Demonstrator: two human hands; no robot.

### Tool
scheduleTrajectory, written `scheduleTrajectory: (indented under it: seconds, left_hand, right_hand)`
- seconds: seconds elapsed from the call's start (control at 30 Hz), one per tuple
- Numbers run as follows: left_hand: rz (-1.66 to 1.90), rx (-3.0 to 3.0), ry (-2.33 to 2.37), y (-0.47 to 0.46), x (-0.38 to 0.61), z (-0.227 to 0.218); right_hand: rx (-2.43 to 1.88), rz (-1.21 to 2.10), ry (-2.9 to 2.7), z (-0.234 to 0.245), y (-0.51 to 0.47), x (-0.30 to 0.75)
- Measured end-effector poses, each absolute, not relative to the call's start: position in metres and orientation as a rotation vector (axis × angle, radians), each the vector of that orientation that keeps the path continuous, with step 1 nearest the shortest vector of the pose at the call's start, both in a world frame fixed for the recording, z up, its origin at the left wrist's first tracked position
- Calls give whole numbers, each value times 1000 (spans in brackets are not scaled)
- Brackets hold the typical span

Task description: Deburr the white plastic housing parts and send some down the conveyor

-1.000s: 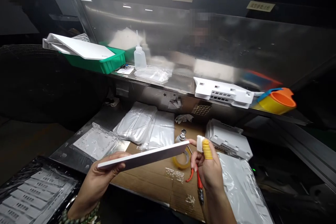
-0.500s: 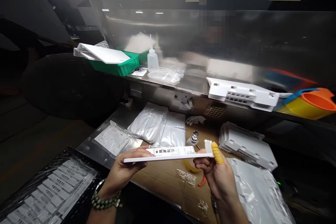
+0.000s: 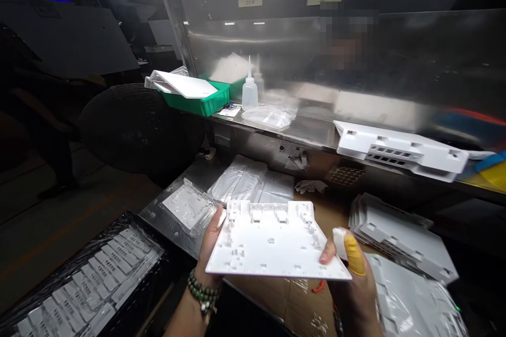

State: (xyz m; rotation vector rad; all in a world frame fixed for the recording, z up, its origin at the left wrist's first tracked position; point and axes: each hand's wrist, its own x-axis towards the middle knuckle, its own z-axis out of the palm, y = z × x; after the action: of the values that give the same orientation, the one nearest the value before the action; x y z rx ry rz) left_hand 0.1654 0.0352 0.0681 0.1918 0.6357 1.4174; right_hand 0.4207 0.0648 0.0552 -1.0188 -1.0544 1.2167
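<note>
I hold a flat white plastic cover (image 3: 272, 242) in front of me with its ribbed inner side turned up. My left hand (image 3: 211, 237), with a bead bracelet on the wrist, grips the cover's left edge from below. My right hand (image 3: 351, 274) pinches the right edge; one finger wears a yellow finger cot, and a small white pad sits between the fingers. Under the cover lies brown cardboard (image 3: 292, 300) on the bench.
More white covers are stacked at the right (image 3: 399, 237) and on the steel shelf (image 3: 399, 150). The shelf also carries a green bin (image 3: 197, 97), a squeeze bottle (image 3: 250, 92) and a clear bag (image 3: 271, 115). Plastic bags (image 3: 245, 184) lie behind; a tray of labels (image 3: 79, 289) sits left.
The cover has tipped from edge-on to flat, so its inner face now shows. The view has swung left and the hands have come nearer.
</note>
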Motion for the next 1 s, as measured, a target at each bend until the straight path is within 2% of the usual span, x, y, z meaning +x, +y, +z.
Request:
scheduleTrajectory:
  seconds: [0.1, 0.2, 0.3, 0.53, 1.0]
  left_hand:
    - [1214, 89, 514, 39, 160, 73]
    - [1225, -26, 520, 44, 155, 84]
    - [1286, -108, 511, 52, 159, 97]
    - [1240, -76, 368, 62, 185, 109]
    - [1432, 163, 414, 60, 188, 100]
  right_hand:
    - [-1028, 1195, -1210, 40, 73, 438]
    - [-1176, 858, -1375, 32, 80, 451]
    - [-1212, 601, -1529, 45, 71, 440]
    - [-642, 630, -2036, 98, 23, 353]
    - [-620, 546, -2043, 96, 15, 340]
